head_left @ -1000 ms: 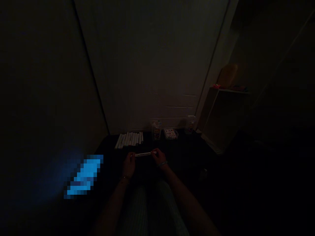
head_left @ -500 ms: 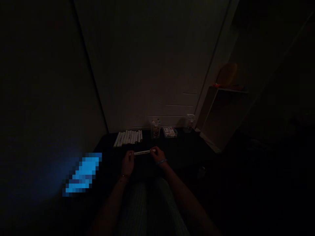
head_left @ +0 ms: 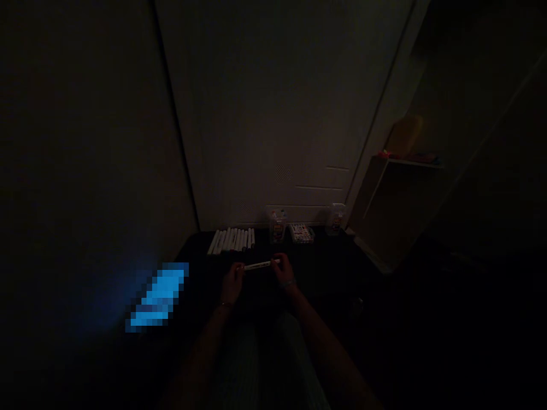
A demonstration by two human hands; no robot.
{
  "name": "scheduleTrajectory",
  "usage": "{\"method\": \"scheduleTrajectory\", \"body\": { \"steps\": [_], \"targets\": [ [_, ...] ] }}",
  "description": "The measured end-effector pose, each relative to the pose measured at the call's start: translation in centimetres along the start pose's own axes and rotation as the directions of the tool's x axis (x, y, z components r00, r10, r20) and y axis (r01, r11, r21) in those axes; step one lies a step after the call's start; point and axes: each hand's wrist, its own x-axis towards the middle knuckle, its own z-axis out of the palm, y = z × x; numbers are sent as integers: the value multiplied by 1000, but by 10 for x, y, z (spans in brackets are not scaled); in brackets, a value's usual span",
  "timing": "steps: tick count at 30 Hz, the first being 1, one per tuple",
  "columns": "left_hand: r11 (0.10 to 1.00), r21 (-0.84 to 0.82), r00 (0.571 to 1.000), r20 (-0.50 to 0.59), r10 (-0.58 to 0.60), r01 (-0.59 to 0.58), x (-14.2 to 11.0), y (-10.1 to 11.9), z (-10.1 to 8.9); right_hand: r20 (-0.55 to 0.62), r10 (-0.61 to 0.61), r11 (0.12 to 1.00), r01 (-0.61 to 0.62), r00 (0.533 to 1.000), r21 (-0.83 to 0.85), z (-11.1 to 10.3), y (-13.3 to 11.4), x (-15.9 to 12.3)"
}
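A white marker [head_left: 257, 265] lies level between my two hands, above the dark table. My left hand [head_left: 233, 281] pinches its left end and my right hand [head_left: 282, 270] pinches its right end. Dark print runs along the barrel. Just beyond my left hand, several white markers [head_left: 232, 240] lie side by side in a row. Behind my right hand stand a clear plastic container [head_left: 277, 228] with a few items in it and a low case [head_left: 301, 233] with small coloured marks. The room is very dim, so fine detail is lost.
Another clear container [head_left: 335, 219] stands at the table's back right, near the wall. A glowing blue blurred screen [head_left: 158, 297] is at the left. To the right is a cabinet [head_left: 395, 205] with a yellowish object [head_left: 405, 135] on top.
The whole view has shifted, so everything appears a little further right. Both hands still hold the marker by its ends, with little change in their pose.
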Motion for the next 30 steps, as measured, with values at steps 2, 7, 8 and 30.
{"method": "scheduleTrajectory", "body": {
  "steps": [2,7,8,30],
  "targets": [
    [1000,-6,999,39,25,-25,0,2,1,-35,13,999,-12,999,31,-1,0,1],
    [996,49,983,171,61,-70,-3,6,4,-8,138,981,-135,990,140,-2,-3,9],
    [995,69,980,190,61,-76,-4,7,4,25,149,978,-151,989,144,-1,-3,10],
    [969,-243,997,-62,-54,37,0,9,0,310,-108,973,165,945,-164,10,-7,-8]
  ]
}}
